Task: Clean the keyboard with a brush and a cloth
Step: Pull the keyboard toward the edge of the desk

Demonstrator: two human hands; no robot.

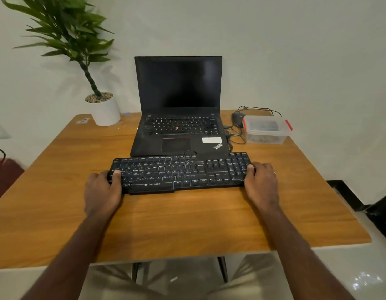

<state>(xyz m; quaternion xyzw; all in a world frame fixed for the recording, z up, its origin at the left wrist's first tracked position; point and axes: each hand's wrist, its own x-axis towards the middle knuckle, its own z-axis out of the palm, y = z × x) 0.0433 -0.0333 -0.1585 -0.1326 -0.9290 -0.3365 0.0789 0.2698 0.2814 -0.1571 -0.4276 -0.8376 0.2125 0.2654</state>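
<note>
A black keyboard lies across the middle of the wooden table, just in front of an open laptop. My left hand grips its left end, thumb on top of the keys. My right hand grips its right end beside the number pad, thumb on the top edge. I see no brush and no cloth lying loose. A clear plastic box with red clips stands at the back right; its contents are blurred.
The black laptop stands open with a dark screen right behind the keyboard. A mouse with cables lies beside the box. A potted plant stands at the back left corner. The table's front edge is near my body.
</note>
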